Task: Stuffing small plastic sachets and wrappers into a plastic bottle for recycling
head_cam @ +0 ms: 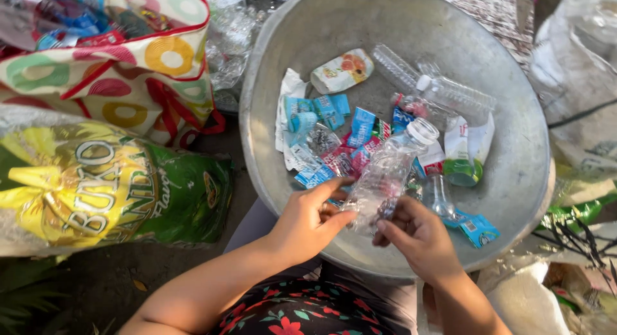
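Two hands share one clear plastic bottle (385, 174) over the near edge of the grey metal basin (514, 200). Left hand (307, 220): fingers curled around the bottle's lower end, thumb on top. Right hand (414, 235): fingertips pinched at the base, apparently on a bit of film or label; exact contact not resolvable. Judgement: hold the body steady with the left and pull with the right close to the surface, avoiding crushing. Bottle is crumpled, transparent, white-capped, cap pointing away, lying above the loose blue and pink label scraps (334, 132).
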